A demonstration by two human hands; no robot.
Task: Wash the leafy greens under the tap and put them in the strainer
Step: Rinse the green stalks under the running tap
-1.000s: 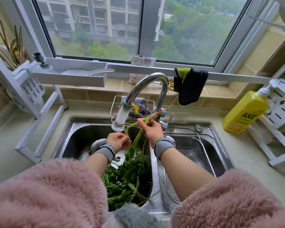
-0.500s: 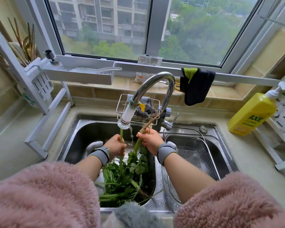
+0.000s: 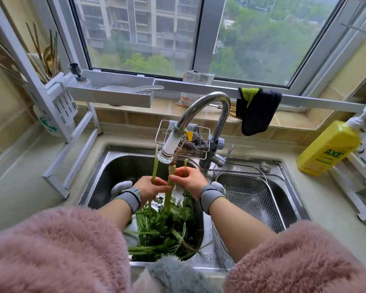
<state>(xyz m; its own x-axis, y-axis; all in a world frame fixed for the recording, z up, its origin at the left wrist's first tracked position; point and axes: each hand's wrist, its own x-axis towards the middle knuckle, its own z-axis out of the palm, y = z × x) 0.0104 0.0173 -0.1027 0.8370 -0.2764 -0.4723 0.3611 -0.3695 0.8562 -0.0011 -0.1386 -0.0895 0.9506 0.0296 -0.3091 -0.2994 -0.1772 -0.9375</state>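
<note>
Two hands work under the tap (image 3: 166,153): the left hand (image 3: 151,186) grips one stalk (image 3: 155,166), the right hand (image 3: 188,180) pinches two stalks (image 3: 171,172), all upright, cut ends pointing to 12 o'clock. Leafy greens (image 3: 165,227) fill the sink basin (image 3: 114,166); one strainer (image 3: 251,197) sits at 3 o'clock.

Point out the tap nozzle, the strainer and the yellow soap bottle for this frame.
tap nozzle (image 3: 167,150): head view, on the white filter tip above the hands.
strainer (image 3: 254,199): head view, on the bare mesh floor in the right basin.
yellow soap bottle (image 3: 328,148): head view, on the bottle's yellow body.
</note>
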